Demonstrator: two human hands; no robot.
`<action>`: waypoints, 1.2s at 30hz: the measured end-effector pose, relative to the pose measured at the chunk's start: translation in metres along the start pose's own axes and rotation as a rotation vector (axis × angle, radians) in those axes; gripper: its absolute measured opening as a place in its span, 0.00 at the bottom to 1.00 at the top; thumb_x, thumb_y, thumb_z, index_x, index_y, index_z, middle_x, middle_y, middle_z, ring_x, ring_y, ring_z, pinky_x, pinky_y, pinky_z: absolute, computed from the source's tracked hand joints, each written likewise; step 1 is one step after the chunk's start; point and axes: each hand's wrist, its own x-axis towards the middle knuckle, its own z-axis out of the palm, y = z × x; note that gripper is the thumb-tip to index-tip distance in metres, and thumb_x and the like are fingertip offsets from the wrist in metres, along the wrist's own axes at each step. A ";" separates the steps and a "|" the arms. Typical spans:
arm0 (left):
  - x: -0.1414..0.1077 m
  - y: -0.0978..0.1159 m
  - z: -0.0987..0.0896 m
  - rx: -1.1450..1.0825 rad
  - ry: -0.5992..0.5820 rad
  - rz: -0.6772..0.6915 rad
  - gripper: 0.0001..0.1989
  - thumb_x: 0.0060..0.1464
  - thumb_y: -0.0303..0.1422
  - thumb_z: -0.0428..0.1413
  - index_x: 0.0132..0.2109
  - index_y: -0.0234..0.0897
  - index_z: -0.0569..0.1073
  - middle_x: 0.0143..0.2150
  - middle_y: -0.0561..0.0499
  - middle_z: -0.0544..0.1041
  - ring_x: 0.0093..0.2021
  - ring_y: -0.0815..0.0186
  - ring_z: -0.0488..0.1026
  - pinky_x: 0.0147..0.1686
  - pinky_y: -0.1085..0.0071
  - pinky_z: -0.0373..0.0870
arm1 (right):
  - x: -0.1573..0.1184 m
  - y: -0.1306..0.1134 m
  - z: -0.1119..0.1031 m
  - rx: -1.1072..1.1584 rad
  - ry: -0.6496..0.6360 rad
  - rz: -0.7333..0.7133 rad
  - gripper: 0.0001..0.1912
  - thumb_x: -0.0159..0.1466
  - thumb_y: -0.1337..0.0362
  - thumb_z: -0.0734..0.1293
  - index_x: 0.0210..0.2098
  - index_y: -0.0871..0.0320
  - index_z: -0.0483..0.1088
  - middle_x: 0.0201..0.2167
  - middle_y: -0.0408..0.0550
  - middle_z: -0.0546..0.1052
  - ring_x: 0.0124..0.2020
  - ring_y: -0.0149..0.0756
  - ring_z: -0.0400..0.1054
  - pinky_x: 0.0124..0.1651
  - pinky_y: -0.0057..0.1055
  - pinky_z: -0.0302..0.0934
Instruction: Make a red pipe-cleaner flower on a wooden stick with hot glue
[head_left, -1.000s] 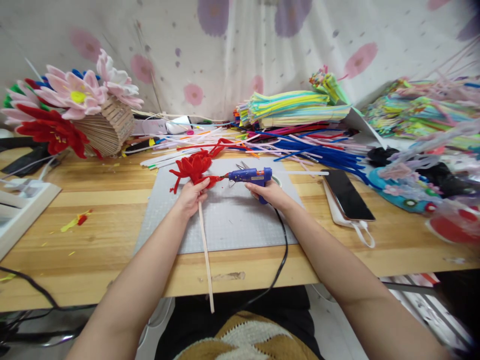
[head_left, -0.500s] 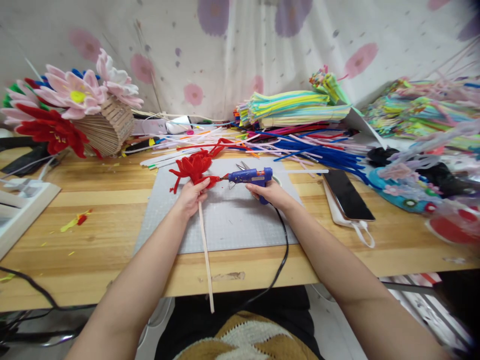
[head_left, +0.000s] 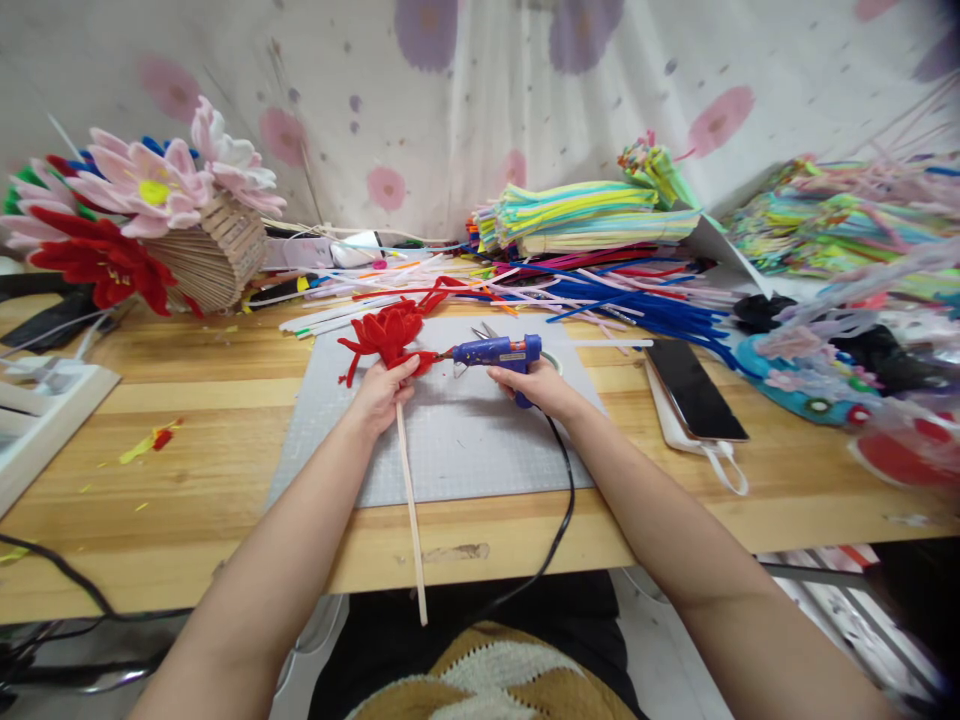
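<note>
My left hand [head_left: 384, 392] is closed around the base of a red fuzzy flower [head_left: 390, 332], whose pale stick [head_left: 410, 510] hangs down past the table's front edge. A red petal [head_left: 426, 362] points right from my fingertips. In my right hand [head_left: 534, 382] is a blue glue gun [head_left: 491, 352], its nozzle at the petal and a clear glue stick [head_left: 607, 343] out of its back. Both hands are above the grey cutting mat [head_left: 465, 440]. Scissors [head_left: 484, 329] lie partly hidden behind the glue gun.
Pipe cleaners [head_left: 585, 210] are heaped along the back. At the back left stands a basket [head_left: 225, 250] of fuzzy flowers. A phone [head_left: 694, 390] lies on the right, a white power strip [head_left: 52, 415] on the left. The gun's black cord [head_left: 566, 510] runs over the front edge.
The glue gun and my right hand have shifted very slightly left, bringing the nozzle a little further along the red petal. My left hand has barely moved.
</note>
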 end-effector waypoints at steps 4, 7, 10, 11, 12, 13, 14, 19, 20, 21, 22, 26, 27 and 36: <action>0.001 0.000 -0.001 -0.001 -0.020 -0.004 0.12 0.35 0.27 0.64 0.30 0.27 0.72 0.25 0.47 0.73 0.18 0.80 0.57 0.11 0.82 0.39 | -0.001 -0.001 0.000 -0.016 0.029 0.009 0.20 0.49 0.47 0.67 0.24 0.59 0.63 0.17 0.40 0.65 0.19 0.26 0.57 0.26 0.27 0.53; 0.001 -0.001 -0.002 -0.008 -0.033 -0.009 0.11 0.36 0.27 0.63 0.31 0.27 0.72 0.26 0.47 0.73 0.18 0.79 0.58 0.11 0.82 0.39 | -0.001 -0.001 -0.002 -0.047 -0.006 0.011 0.21 0.49 0.47 0.67 0.22 0.59 0.62 0.16 0.40 0.64 0.19 0.26 0.57 0.25 0.27 0.52; 0.002 -0.001 -0.003 -0.015 -0.028 -0.009 0.10 0.37 0.26 0.63 0.31 0.27 0.73 0.26 0.47 0.73 0.18 0.79 0.58 0.11 0.83 0.39 | -0.001 -0.001 -0.001 -0.052 -0.013 -0.006 0.21 0.48 0.46 0.67 0.22 0.59 0.62 0.16 0.40 0.64 0.19 0.26 0.57 0.26 0.28 0.52; 0.002 -0.001 -0.004 -0.019 -0.027 -0.008 0.10 0.37 0.26 0.63 0.31 0.27 0.73 0.26 0.48 0.73 0.18 0.79 0.59 0.11 0.83 0.40 | -0.001 -0.001 -0.001 -0.048 -0.007 -0.007 0.21 0.48 0.46 0.67 0.22 0.59 0.62 0.16 0.40 0.64 0.19 0.26 0.57 0.25 0.28 0.52; 0.003 -0.002 -0.004 -0.024 -0.028 -0.007 0.10 0.37 0.26 0.63 0.31 0.27 0.73 0.25 0.48 0.73 0.19 0.79 0.59 0.11 0.83 0.40 | -0.002 -0.001 -0.001 -0.044 -0.001 -0.004 0.21 0.48 0.46 0.68 0.22 0.59 0.63 0.16 0.40 0.64 0.19 0.26 0.57 0.25 0.28 0.52; 0.003 -0.002 -0.004 -0.028 -0.029 -0.007 0.10 0.37 0.25 0.62 0.31 0.27 0.73 0.25 0.48 0.73 0.19 0.79 0.60 0.11 0.83 0.40 | -0.002 -0.002 -0.001 -0.040 0.004 0.003 0.21 0.48 0.46 0.68 0.23 0.59 0.63 0.16 0.40 0.64 0.19 0.26 0.57 0.25 0.27 0.52; 0.003 -0.002 -0.004 -0.031 -0.030 -0.009 0.10 0.37 0.25 0.62 0.31 0.27 0.73 0.25 0.48 0.73 0.19 0.78 0.60 0.11 0.83 0.40 | -0.002 -0.002 -0.001 -0.037 0.007 0.011 0.21 0.48 0.47 0.68 0.23 0.58 0.62 0.16 0.39 0.64 0.19 0.26 0.57 0.25 0.27 0.52; 0.002 -0.001 -0.004 -0.038 -0.022 -0.014 0.08 0.38 0.24 0.61 0.30 0.27 0.72 0.27 0.45 0.75 0.21 0.77 0.63 0.11 0.84 0.40 | -0.001 -0.003 -0.002 -0.040 0.009 0.027 0.20 0.48 0.47 0.68 0.23 0.58 0.62 0.15 0.39 0.63 0.18 0.25 0.56 0.25 0.27 0.52; 0.002 -0.001 -0.003 -0.040 -0.020 -0.014 0.08 0.38 0.24 0.61 0.30 0.28 0.72 0.28 0.45 0.75 0.21 0.77 0.63 0.11 0.84 0.40 | -0.001 -0.003 -0.003 -0.036 0.010 0.025 0.20 0.48 0.47 0.67 0.23 0.58 0.61 0.15 0.39 0.64 0.18 0.25 0.56 0.25 0.27 0.52; 0.002 -0.001 -0.003 -0.041 -0.019 -0.013 0.08 0.38 0.24 0.61 0.30 0.28 0.72 0.27 0.45 0.75 0.21 0.77 0.62 0.11 0.84 0.40 | -0.001 -0.003 -0.003 -0.030 0.009 0.022 0.20 0.49 0.47 0.67 0.23 0.58 0.61 0.16 0.39 0.64 0.18 0.26 0.56 0.25 0.28 0.52; 0.001 -0.001 -0.003 -0.041 -0.018 -0.012 0.08 0.38 0.24 0.61 0.30 0.28 0.72 0.27 0.46 0.75 0.20 0.77 0.62 0.11 0.84 0.40 | -0.001 -0.003 -0.003 -0.025 0.010 0.019 0.20 0.49 0.47 0.67 0.23 0.58 0.61 0.16 0.40 0.64 0.19 0.26 0.57 0.25 0.28 0.53; 0.002 -0.001 -0.003 -0.034 -0.023 -0.011 0.08 0.39 0.24 0.61 0.30 0.27 0.72 0.26 0.46 0.74 0.20 0.78 0.61 0.11 0.84 0.40 | -0.001 -0.003 -0.001 -0.048 0.011 0.024 0.20 0.48 0.47 0.68 0.23 0.58 0.62 0.16 0.40 0.64 0.19 0.26 0.57 0.25 0.27 0.53; 0.002 -0.001 -0.003 -0.031 -0.023 -0.011 0.08 0.39 0.24 0.61 0.30 0.27 0.72 0.26 0.46 0.74 0.19 0.78 0.60 0.10 0.84 0.40 | -0.001 -0.003 -0.001 -0.057 0.013 0.029 0.20 0.48 0.48 0.68 0.24 0.58 0.62 0.16 0.39 0.64 0.19 0.26 0.57 0.25 0.27 0.53; 0.000 0.001 -0.002 -0.030 -0.025 -0.021 0.08 0.38 0.24 0.62 0.30 0.28 0.72 0.26 0.47 0.74 0.21 0.77 0.62 0.11 0.84 0.40 | 0.000 -0.002 -0.002 -0.044 0.008 0.011 0.21 0.48 0.47 0.68 0.25 0.59 0.63 0.16 0.39 0.65 0.19 0.26 0.57 0.25 0.27 0.53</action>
